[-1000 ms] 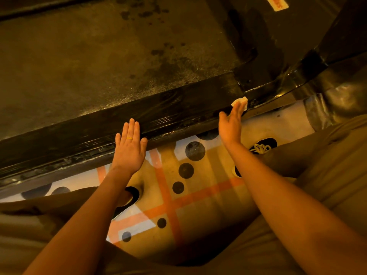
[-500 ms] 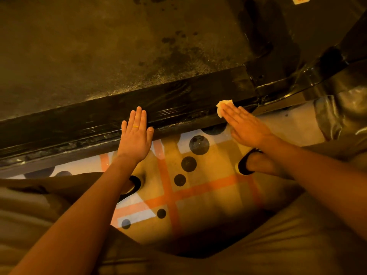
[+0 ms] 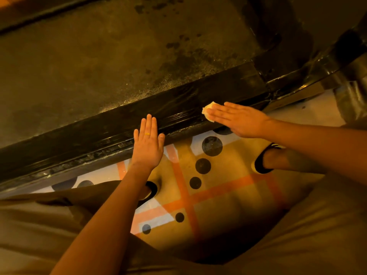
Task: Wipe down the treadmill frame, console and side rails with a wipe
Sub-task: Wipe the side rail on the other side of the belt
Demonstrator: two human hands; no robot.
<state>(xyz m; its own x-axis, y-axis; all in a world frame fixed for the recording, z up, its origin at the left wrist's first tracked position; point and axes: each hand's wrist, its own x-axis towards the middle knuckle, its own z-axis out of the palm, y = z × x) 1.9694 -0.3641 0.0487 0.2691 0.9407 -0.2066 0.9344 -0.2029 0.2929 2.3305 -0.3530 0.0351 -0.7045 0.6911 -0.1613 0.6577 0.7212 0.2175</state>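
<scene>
Nearest, below both wrists, loose tan trousers (image 3: 317, 225) frame a patterned floor mat (image 3: 198, 195) with orange stripes and dark dots. A dark shoe (image 3: 260, 161) sits just under the right forearm, and another shoe (image 3: 151, 190) shows beside the left forearm. The left hand (image 3: 148, 143) lies flat, fingers straight and close together, a thin ring (image 3: 147, 133) on one finger, with its fingertips resting on the black side rail (image 3: 99, 139). To its right, the right hand (image 3: 240, 120) is also flat, its straight fingers pressing a small pale wipe (image 3: 207, 111) against the same rail; only the wipe's edge shows past the fingertips. Beyond both hands lies the dusty, spotted treadmill belt (image 3: 119, 56), and past the right hand a dark glossy frame upright (image 3: 327, 60) rises.
</scene>
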